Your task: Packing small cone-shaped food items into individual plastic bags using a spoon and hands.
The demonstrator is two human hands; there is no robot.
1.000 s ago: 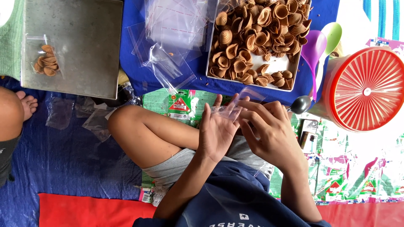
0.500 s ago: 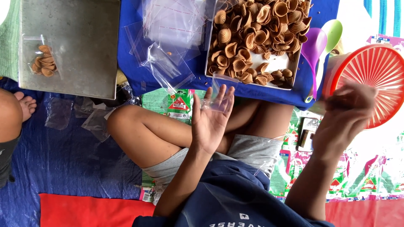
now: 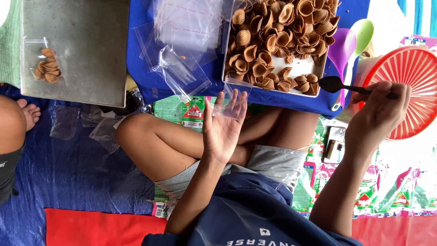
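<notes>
My left hand holds a small clear plastic bag upright, its mouth facing the metal tray of brown ridged curled snacks. My right hand grips the handle of a black spoon, whose bowl hovers by the tray's near right corner, in front of the red ribbed lid. I sit cross-legged on the floor behind a blue cloth.
A loose pile of clear bags lies on the blue cloth. A grey metal plate at the left bears one filled bag of snacks. Purple and green spoons lie beside the tray. Another person's foot is at far left.
My right hand left the bag, swung right and picked up the black spoon, now held toward the tray. My left hand keeps the bag, shifted slightly left and toward the tray.
</notes>
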